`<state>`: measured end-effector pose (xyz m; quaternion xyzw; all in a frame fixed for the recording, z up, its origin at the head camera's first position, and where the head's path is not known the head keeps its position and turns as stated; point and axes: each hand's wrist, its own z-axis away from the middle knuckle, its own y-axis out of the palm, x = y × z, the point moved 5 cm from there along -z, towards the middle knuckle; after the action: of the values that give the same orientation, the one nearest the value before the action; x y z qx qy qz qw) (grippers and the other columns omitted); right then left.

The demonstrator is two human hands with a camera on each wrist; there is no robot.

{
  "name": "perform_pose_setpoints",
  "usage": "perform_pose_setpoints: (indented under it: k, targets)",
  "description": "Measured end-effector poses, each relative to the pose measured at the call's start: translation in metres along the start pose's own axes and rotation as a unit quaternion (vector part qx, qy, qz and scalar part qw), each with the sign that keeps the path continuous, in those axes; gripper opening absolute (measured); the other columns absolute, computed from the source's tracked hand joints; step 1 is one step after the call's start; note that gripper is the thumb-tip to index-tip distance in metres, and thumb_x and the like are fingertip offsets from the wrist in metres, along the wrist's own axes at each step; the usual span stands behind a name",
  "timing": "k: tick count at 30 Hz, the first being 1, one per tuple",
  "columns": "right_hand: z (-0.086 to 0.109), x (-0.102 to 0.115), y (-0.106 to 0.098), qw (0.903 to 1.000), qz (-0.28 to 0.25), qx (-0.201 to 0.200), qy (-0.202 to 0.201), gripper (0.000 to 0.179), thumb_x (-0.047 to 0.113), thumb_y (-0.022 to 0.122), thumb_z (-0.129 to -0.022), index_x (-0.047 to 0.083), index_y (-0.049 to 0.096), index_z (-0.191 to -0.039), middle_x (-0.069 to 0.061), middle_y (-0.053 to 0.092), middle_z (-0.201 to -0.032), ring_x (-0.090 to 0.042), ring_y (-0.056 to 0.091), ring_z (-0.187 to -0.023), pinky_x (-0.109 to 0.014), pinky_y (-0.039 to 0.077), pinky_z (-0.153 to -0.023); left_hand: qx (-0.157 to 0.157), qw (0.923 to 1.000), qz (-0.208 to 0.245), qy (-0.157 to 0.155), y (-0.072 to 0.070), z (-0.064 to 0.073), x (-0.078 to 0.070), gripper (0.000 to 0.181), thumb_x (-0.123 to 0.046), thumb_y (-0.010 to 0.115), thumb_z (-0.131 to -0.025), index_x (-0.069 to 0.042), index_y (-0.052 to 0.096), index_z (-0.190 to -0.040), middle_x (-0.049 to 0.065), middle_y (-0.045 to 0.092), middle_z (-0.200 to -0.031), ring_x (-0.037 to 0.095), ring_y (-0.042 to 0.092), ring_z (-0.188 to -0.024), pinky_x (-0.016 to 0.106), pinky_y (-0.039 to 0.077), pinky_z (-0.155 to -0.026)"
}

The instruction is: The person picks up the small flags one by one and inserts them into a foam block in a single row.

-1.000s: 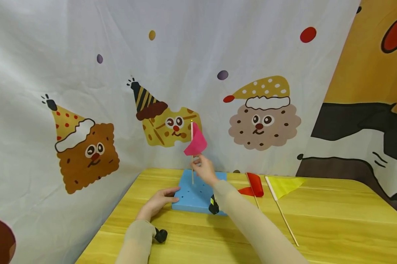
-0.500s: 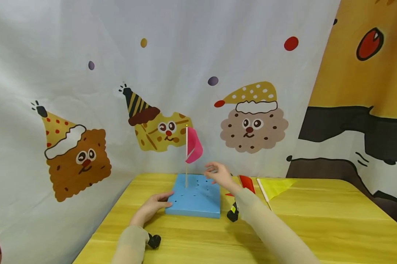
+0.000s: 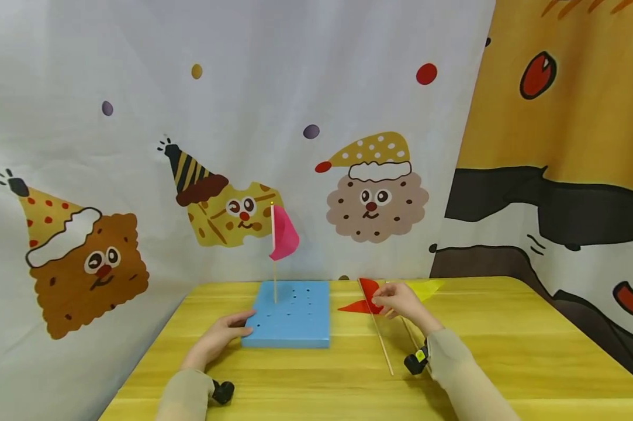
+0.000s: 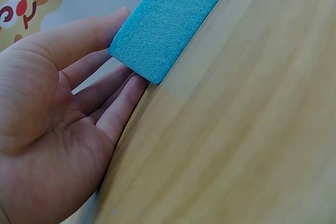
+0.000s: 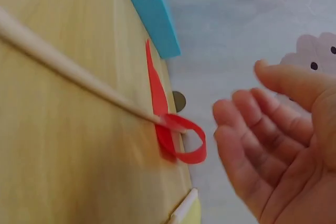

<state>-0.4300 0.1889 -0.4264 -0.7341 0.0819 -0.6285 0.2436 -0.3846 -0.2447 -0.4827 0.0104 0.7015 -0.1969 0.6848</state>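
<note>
Head view, right hand: moved off pink flag, whose placing is judged done; fingers relaxed, thumb apart, nothing held.
Red flag: laid on tabletop, just beside right hand's fingertips, untouched.
Blue block: pink flag carried upright; left side touched by extended fingers of left hand.

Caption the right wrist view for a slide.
Right hand, fingers loosely bent and holding nothing, beside a red flag near a blue block.
</note>
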Motion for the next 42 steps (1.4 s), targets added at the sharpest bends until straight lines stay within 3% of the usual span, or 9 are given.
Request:
perform_pose_setpoints:
  k: [5,9,18,29,35,42]
  targets:
    - [0.006,-0.006,0.006,0.9983,0.042,-0.005,0.041,0.012,0.013,0.071,-0.087,0.001,0.072,-0.089,-0.014,0.068,-0.078,-0.025,0.065,-0.060,-0.040,0.057,-0.055,-0.004,0.9999,0.008,-0.014,-0.006,0.007,0.005,0.062,-0.022,0.068,-0.093,-0.004,0.042,-0.147,0.025,0.031,-0.152,0.044,0.025,-0.139,0.057,0.029,-0.109]
    - [0.010,-0.013,0.015,0.9959,0.075,0.001,0.051,0.011,0.009,0.071,-0.085,0.000,0.071,-0.080,-0.009,0.061,-0.062,-0.017,0.056,-0.049,-0.032,0.052,-0.046,-0.005,0.9999,0.005,-0.015,-0.006,0.010,0.008,0.062,-0.021,0.067,-0.093,-0.002,0.041,-0.147,0.025,0.030,-0.152,0.045,0.025,-0.139,0.057,0.029,-0.109]
    - [0.023,-0.033,0.026,0.9877,0.127,-0.020,0.090,0.029,0.016,0.083,-0.076,0.005,0.060,-0.062,-0.005,0.054,-0.051,-0.015,0.050,-0.041,-0.027,0.046,-0.040,0.007,0.9999,0.003,-0.013,0.001,0.004,0.009,0.063,-0.022,0.068,-0.093,-0.002,0.043,-0.146,0.025,0.034,-0.150,0.045,0.031,-0.136,0.056,0.031,-0.108]
    - [0.025,-0.040,0.035,0.9804,0.186,0.006,0.064,0.039,0.019,0.083,-0.073,0.011,0.055,-0.048,0.003,0.044,-0.041,-0.012,0.044,-0.036,-0.027,0.045,-0.035,0.016,0.9997,0.007,-0.019,0.002,0.003,0.009,0.063,-0.022,0.068,-0.093,-0.001,0.042,-0.146,0.025,0.033,-0.151,0.045,0.032,-0.136,0.057,0.031,-0.108]
    - [0.021,-0.035,0.028,0.9834,0.169,-0.007,0.066,0.030,0.013,0.076,-0.071,0.008,0.058,-0.047,0.002,0.048,-0.041,-0.011,0.045,-0.036,-0.026,0.043,-0.035,0.008,0.9999,0.007,-0.013,0.001,0.005,0.003,0.062,-0.019,0.066,-0.094,0.000,0.041,-0.146,0.027,0.032,-0.151,0.045,0.030,-0.137,0.058,0.030,-0.108]
    - [0.018,-0.034,0.019,0.9897,0.092,-0.028,0.107,0.031,0.011,0.069,-0.079,0.010,0.050,-0.054,-0.003,0.052,-0.052,-0.013,0.047,-0.039,-0.026,0.046,-0.037,-0.004,1.0000,-0.002,-0.003,0.000,0.000,-0.001,0.062,-0.020,0.067,-0.093,-0.001,0.042,-0.146,0.026,0.032,-0.150,0.045,0.028,-0.138,0.058,0.027,-0.109]
